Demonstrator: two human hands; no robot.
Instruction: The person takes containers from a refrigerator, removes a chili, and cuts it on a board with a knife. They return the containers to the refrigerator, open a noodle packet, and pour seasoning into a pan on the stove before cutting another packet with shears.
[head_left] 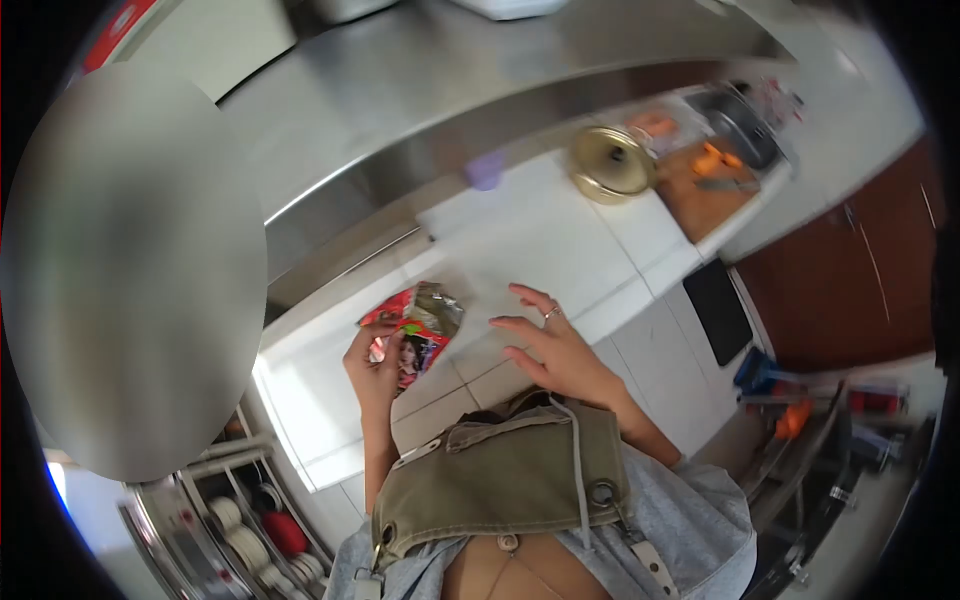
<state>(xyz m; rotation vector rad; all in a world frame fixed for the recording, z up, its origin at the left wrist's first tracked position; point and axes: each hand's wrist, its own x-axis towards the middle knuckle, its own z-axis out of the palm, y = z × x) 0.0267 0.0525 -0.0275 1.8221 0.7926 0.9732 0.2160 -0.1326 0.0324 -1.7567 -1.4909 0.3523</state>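
Note:
A red packet (424,332) with a printed picture and a silvery, crumpled upper part is in my left hand (374,354), whose fingers are closed on its left side. To the right of the packet, my right hand (548,345) is raised with its fingers spread and nothing between them. A ring shows on one finger. Both hands are over the near edge of the white tiled counter (540,245).
A gold-coloured pot (611,165) stands at the counter's right, beside a wooden board (700,205) with orange pieces and a knife. A purple cup (486,171) is near the back. A dish rack (240,530) stands lower left; a blurred oval hides the far left.

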